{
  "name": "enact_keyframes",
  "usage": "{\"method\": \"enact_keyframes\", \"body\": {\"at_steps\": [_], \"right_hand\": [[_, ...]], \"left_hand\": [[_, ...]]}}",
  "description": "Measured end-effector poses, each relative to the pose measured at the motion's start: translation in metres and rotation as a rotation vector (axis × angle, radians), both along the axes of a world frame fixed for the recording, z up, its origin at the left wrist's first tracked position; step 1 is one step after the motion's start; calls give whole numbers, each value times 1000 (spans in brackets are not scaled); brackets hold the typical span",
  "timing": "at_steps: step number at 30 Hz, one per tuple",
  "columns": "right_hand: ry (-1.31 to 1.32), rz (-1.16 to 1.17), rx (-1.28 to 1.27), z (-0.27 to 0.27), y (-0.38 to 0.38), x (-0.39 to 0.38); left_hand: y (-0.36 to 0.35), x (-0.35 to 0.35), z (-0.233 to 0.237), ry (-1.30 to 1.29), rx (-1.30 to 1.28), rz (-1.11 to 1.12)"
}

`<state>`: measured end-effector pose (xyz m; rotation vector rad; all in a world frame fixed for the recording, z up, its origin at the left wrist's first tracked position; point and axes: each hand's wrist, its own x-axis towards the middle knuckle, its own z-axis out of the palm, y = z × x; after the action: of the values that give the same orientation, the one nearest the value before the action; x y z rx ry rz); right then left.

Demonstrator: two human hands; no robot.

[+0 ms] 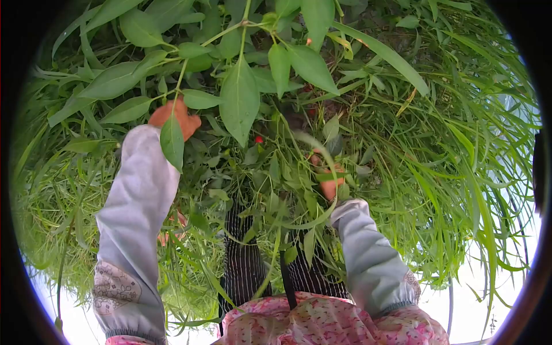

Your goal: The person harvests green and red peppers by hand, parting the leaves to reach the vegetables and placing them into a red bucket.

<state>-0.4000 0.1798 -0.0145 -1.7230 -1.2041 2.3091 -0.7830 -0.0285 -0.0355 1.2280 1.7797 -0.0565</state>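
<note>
My left hand [181, 119] reaches into a broad-leaved plant [238, 100] that looks like a chilli plant. Its thumb side shows, but leaves hide the other fingers. Lower down on the right, my right hand [330, 181] is among thin stems and leaves that cover most of it. Whether either hand holds anything is hidden. A small red fruit [259, 139] shows between the leaves, between the two hands. Another red fruit [311, 112] lies deeper in the foliage, above my right hand.
Tall grass [437, 155] crowds both sides and mixes with the plant. Dark striped legwear [244, 247] and a pink patterned garment [322, 322] show below. Light grey sleeves [141, 184] cover both forearms. Large leaves hang close to the camera at the top.
</note>
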Motion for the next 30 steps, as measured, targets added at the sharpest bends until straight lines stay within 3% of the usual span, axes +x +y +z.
{"method": "enact_keyframes", "body": {"at_steps": [1, 2, 3, 5, 7, 9, 10, 11, 12, 14, 16, 18, 19, 20, 21, 22, 24, 27, 30], "right_hand": [[-82, 100, 8, 7, 5, -12], [-233, 407, 125, 17, 16, -22], [-91, 257, 41, 11, 17, -16], [188, -45, -169, -4, 19, -1], [-157, 354, 135, 23, 27, -29], [-88, 16, -174, 54, 50, -52], [-145, -1, -185, 88, 56, -78], [-345, 276, -84, 82, 78, -53], [-406, 608, 28, 115, 89, -88], [-291, 1476, 812, 146, 116, -102], [-403, 1494, 930, 198, 106, -170], [-22, 1298, 857, 212, 94, -212], [258, 1259, 1014, 201, 78, -229], [280, 1339, 1016, 194, 57, -243], [219, 1550, 876, 183, 42, -252], [313, 1543, 813, 151, 30, -248], [6, 1660, 678, 112, 17, -245], [-41, 1738, 722, 66, 13, -205], [-1, 1589, 885, 64, -2, -172]], "left_hand": [[-6, 7, 0, 36, -74, 54], [-11, 14, 0, 73, -148, 108], [-6, 36, 11, -86, -215, 461], [20, 70, 40, -252, -312, 761], [46, 100, 56, -446, -402, 1146], [54, 125, 56, -226, -191, 984], [51, 140, 50, -123, -72, 950], [40, 159, 32, -49, 86, 1005], [38, 150, 32, -199, -41, 943], [35, 146, 35, -247, -172, 1096], [31, 156, 37, -299, -223, 1156], [25, 153, 34, -312, -162, 1143], [23, 148, 32, -310, -125, 1138], [19, 145, 31, -334, -107, 1140], [14, 145, 29, -359, -94, 1140], [7, 145, 28, -385, -85, 1137], [-5, 138, 29, -386, -91, 1028], [-31, 157, 0, -507, 12, 1238], [-35, 153, 6, -577, -74, 1319]]}}
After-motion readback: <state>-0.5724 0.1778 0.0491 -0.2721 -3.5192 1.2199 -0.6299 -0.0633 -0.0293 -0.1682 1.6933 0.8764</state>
